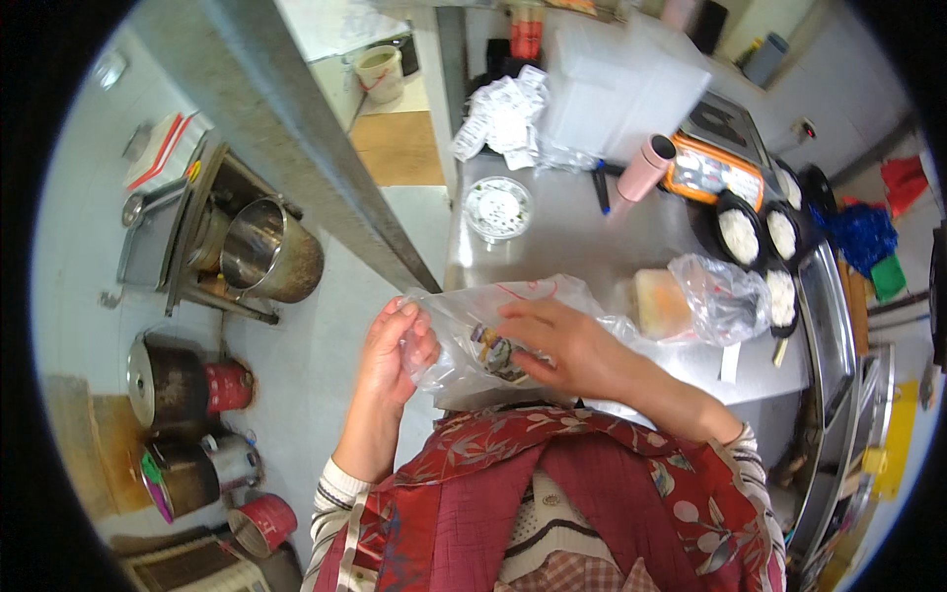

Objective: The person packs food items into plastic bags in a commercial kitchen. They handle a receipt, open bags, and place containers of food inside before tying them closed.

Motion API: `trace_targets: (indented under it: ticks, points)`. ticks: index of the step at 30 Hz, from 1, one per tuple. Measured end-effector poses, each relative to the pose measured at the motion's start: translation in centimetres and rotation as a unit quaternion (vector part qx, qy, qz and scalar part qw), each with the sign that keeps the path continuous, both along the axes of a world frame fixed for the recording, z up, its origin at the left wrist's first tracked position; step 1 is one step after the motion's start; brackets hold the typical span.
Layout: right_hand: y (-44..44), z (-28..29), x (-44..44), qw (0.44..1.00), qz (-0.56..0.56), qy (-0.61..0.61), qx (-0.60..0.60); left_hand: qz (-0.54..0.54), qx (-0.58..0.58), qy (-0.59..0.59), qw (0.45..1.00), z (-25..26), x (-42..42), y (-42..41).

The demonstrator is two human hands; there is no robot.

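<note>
My left hand pinches the gathered edge of a clear plastic bag with red print, in front of my body at the counter's near left corner. My right hand lies over the bag's middle with thumb and fingers apart. Between my hands, a small item with a coloured pattern shows in or through the plastic; its kind is unclear. To the right, a block-shaped package with pale and orange contents touches another crumpled clear plastic bag.
On the steel counter are a round lidded tub, a pink thermos flask, a marker, piled paper slips and black bowls of white rice. A metal post rises at left. Pots stand beyond it.
</note>
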State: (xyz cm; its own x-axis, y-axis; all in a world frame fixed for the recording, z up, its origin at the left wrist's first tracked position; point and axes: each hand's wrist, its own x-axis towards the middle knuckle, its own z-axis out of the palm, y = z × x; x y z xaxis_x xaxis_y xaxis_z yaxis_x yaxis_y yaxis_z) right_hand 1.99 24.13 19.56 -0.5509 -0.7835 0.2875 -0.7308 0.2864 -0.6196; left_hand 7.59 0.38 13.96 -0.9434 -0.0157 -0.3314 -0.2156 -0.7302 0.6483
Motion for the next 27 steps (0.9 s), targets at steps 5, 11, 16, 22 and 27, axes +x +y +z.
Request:
trace_targets:
  ticks: [5, 11, 16, 22, 27]
  points:
    - [1.3, 7.5, -0.4, 0.992, -0.056, 0.096, -0.065, 0.082, -0.034, -0.040, 0.995, -0.6, 2.4, 0.7]
    - [7.6, 4.8, -2.2, 0.979, -0.199, 0.000, 0.045, 0.006, -0.070, 0.039, 0.997, -1.4, 1.9, 2.7]
    - [9.3, 3.7, -2.6, 0.975, -0.207, -0.044, 0.063, 0.005, -0.095, 0.045, 0.994, -1.2, 2.5, 3.9]
    - [10.4, 3.5, -2.7, 0.973, -0.210, -0.070, 0.072, 0.018, -0.102, 0.051, 0.993, -1.3, 2.8, 4.1]
    - [11.2, 3.5, -2.6, 0.971, -0.211, -0.082, 0.074, 0.022, -0.108, 0.049, 0.993, -1.7, 2.9, 4.3]
